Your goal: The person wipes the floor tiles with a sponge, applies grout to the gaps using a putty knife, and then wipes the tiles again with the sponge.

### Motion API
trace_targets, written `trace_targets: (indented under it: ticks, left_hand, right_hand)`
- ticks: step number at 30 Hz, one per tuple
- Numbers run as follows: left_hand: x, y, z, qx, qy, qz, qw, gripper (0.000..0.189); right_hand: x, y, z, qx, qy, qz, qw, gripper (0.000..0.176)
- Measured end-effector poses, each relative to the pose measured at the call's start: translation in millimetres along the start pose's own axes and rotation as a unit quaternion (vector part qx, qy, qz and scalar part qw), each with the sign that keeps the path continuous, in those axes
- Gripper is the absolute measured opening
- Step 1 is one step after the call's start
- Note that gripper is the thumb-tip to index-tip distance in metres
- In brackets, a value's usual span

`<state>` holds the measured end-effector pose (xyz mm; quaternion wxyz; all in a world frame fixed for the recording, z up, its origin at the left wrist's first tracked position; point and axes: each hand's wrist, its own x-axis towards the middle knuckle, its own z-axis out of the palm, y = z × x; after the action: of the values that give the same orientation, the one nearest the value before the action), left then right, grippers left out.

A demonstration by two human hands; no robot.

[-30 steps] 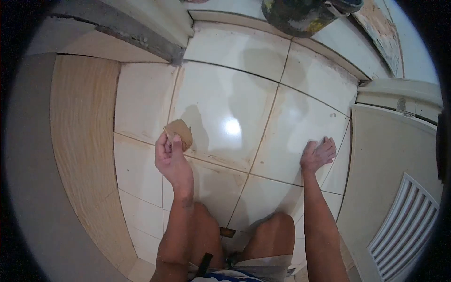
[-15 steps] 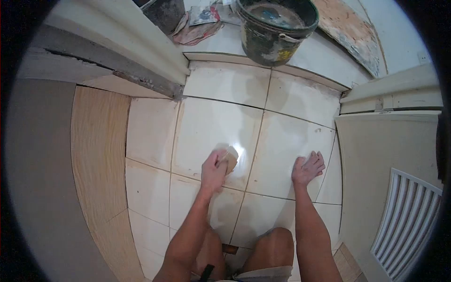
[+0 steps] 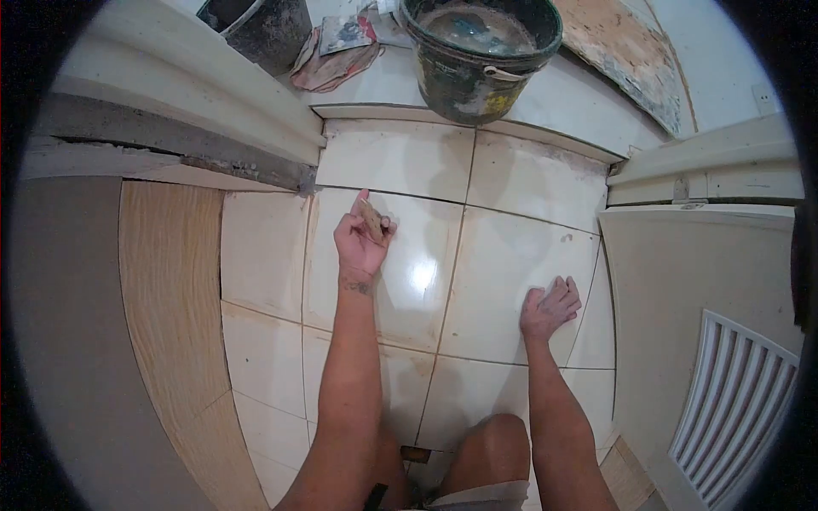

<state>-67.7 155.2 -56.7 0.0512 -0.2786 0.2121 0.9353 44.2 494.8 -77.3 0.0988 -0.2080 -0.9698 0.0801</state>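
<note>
My left hand is turned palm up over a white floor tile, near the dark joint at that tile's far edge. Its fingers grip a small tan sponge, tilted on edge; part of it is hidden by the hand. My right hand leans on the neighbouring tile to the right, fingers bent and apart, with nothing in it. Brownish residue runs along several of the joints between the tiles.
A dark bucket of cloudy water stands on the raised step ahead. Left of it are a crumpled cloth and another dark bucket. A door with a white vent borders the right; wood-look tiles line the left.
My left hand has moved forward and left with the sponge, turning palm up. My right hand stays planted on its tile. The view has shifted slightly.
</note>
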Motion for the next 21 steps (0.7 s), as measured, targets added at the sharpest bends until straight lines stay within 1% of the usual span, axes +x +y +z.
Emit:
trace_targets:
  ticks: [1, 2, 4, 5, 7, 10, 14, 16, 17, 18, 19, 20, 21]
  left_hand:
    - [-1, -5, -2, -0.032, 0.004, 0.011, 0.999, 0.060]
    - [0, -8, -3, -0.034, 0.004, 0.011, 0.999, 0.060]
    - [-1, -13, -7, -0.056, -0.045, 0.031, 0.997, 0.059]
    - [0, -14, -10, -0.056, -0.043, 0.029, 0.997, 0.059]
    - [2, -13, -14, -0.091, -0.074, 0.029, 0.993, 0.059]
    - [1, -14, -13, -0.092, -0.072, 0.031, 0.993, 0.059]
    - [0, -14, -4, -0.089, -0.055, 0.036, 0.994, 0.062]
    - [-4, -13, 2, 0.007, -0.014, 0.053, 0.998, 0.062]
    - [-6, -11, 5, 0.009, -0.016, 0.055, 0.998, 0.062]
    - [-11, -9, 7, 0.116, 0.034, 0.064, 0.991, 0.060]
    - [-14, -7, 9, 0.222, 0.084, 0.073, 0.969, 0.059]
    - [-13, -1, 9, 0.225, 0.086, 0.075, 0.968, 0.059]
    - [-12, 8, 8, 0.270, 0.093, 0.079, 0.955, 0.052]
  right_hand:
    - [-2, 2, 0, -0.008, -0.004, -0.003, 1.000, 0.051]
    - [-1, 1, -1, -0.009, -0.004, -0.004, 1.000, 0.051]
    - [-1, 0, -3, 0.011, -0.007, 0.001, 1.000, 0.050]
    - [-1, 0, -3, 0.009, -0.010, 0.002, 1.000, 0.050]
    - [-2, 1, -4, 0.021, -0.005, -0.001, 1.000, 0.049]
    - [-2, 1, -1, -0.003, -0.009, 0.001, 1.000, 0.050]
    - [-1, 2, 1, 0.005, -0.004, -0.002, 1.000, 0.051]
    - [-2, 2, -4, 0.004, -0.012, 0.000, 1.000, 0.051]
    - [-1, 1, -3, 0.006, -0.011, 0.000, 1.000, 0.051]
    - [-2, 2, -2, 0.006, -0.006, -0.002, 1.000, 0.050]
    - [-3, 3, -2, 0.005, -0.001, -0.004, 1.000, 0.050]
    - [-2, 3, -2, 0.009, -0.002, -0.004, 1.000, 0.050]
    - [-1, 4, -3, 0.011, 0.002, -0.009, 1.000, 0.049]
